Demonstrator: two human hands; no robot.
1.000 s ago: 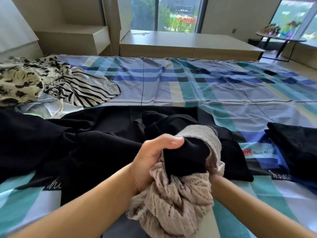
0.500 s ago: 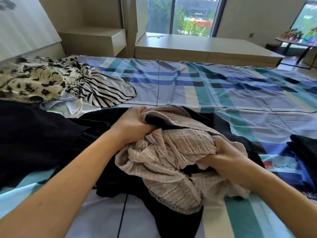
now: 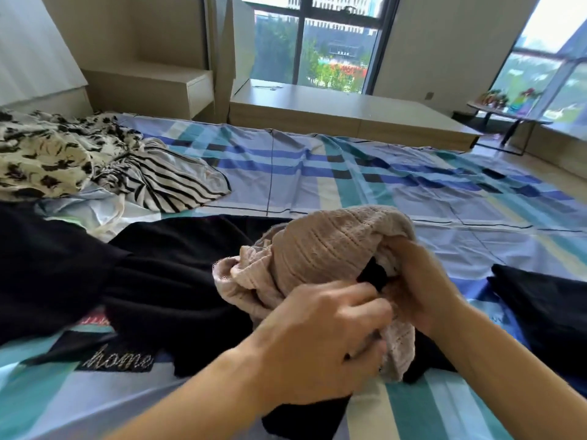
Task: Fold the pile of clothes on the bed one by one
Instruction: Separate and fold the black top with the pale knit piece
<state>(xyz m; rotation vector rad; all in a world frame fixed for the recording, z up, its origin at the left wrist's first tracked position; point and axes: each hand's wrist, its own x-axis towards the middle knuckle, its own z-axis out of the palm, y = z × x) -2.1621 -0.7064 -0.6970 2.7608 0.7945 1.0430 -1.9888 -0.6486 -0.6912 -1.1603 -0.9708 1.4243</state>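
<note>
I see the plaid bed sheet (image 3: pixel 349 185) spreading far beyond my fingers on every side. A large black garment (image 3: pixel 158 265) lies crumpled under and to the left of them. Well away from my fingers, up at the far left, sits the unfolded pile of patterned clothes (image 3: pixel 63 160), floral and striped. A dark piece (image 3: pixel 546 306) lies flat just right of them. The beige knit top (image 3: pixel 317 249) is bunched up, raised over the black garment. My left hand (image 3: pixel 317 341) has its fingers curled into the top's lower edge; my right hand (image 3: pixel 422 281) grips the folds beside it, fingertips buried in fabric.
</note>
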